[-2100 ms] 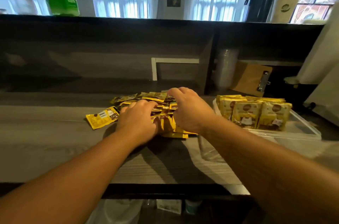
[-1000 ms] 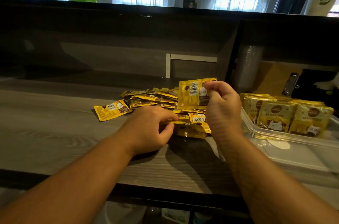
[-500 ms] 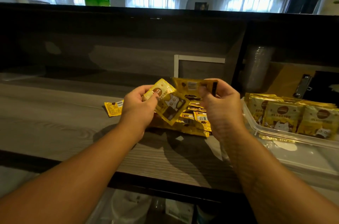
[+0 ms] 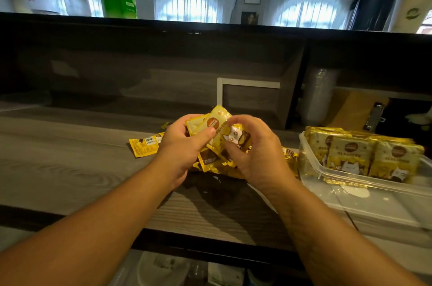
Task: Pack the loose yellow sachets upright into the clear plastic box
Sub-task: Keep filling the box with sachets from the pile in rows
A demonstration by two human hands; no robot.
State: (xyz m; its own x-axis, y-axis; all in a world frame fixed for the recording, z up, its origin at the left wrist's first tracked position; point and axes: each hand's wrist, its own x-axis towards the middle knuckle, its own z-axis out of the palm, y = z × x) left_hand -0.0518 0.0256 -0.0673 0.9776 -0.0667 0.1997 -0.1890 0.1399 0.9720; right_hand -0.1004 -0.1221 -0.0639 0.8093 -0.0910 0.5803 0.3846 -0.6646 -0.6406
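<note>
Holding a small bunch of yellow sachets point(image 4: 216, 129) above the table point(image 4: 70, 168), between both hands, over the loose pile point(image 4: 233, 166) lying toward the middle of the table's far part. Left hand point(image 4: 184, 143) curling round the bunch from the left, thumb pressing across the front of the top sachet; right hand point(image 4: 252, 152) pinching the cat-printed sachet point(image 4: 235, 137) at the right of the bunch, fingers bent over its top edge. Neither hand relaxed or empty. Long axis of the held sachets tilting from lower left to upper right, not yet vertical, so needing, by judgement, a small turn to stand upright. Clear plastic box point(image 4: 350, 182) sitting at the table's right end, well to the right of the hands, already carrying a row of packed sachets point(image 4: 364, 157) standing upright against its far wall, with bare floor showing along its near side. Right hand being the nearer one to the box, so likely the one for carrying the bunch rightward and lowering it in front of the standing row. One stray sachet point(image 4: 145, 145) lying flat just left of the left hand, label side up, long axis running along the table's length. Many sachets remaining loose, so the packing looking only partly done.
</note>
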